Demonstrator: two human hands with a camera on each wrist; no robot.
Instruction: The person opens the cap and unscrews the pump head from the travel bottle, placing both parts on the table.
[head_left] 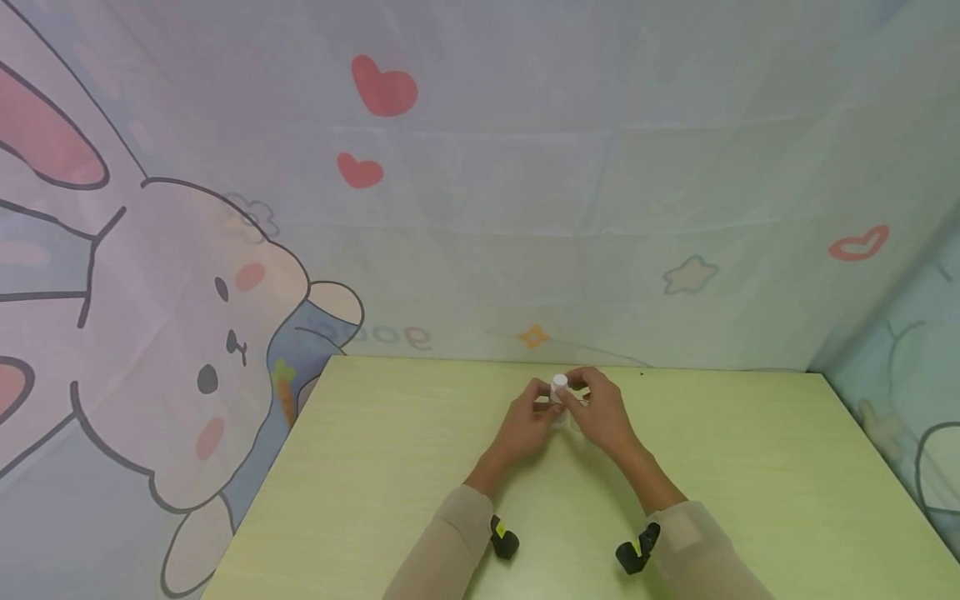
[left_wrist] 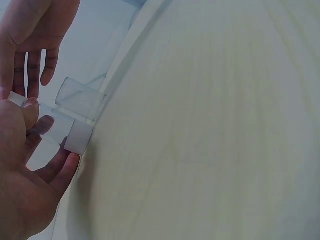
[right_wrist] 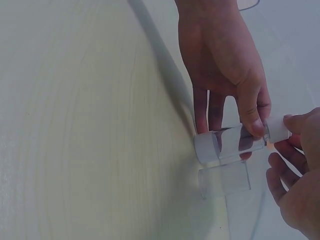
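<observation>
In the head view, both hands meet over the table's far half around a small clear bottle with a white cap (head_left: 560, 382). My left hand (head_left: 523, 423) grips the bottle's clear body (right_wrist: 230, 142), thumb on the near side and fingers round the back. A white band (right_wrist: 206, 147) circles the bottle's lower end. At the top, my right hand (head_left: 603, 414) pinches the white cap between thumb and fingers. Close beside the bottle, a clear, open cylinder like a small cup (right_wrist: 225, 180) stands on the table; the hands partly hide it in the head view.
The pale yellow-green table (head_left: 360, 475) reaches back to a hanging cloth (head_left: 510, 250) printed with a rabbit, hearts and stars. Another stretch of printed cloth runs along the right side. Black wrist cameras (head_left: 505, 542) sit on both sleeves.
</observation>
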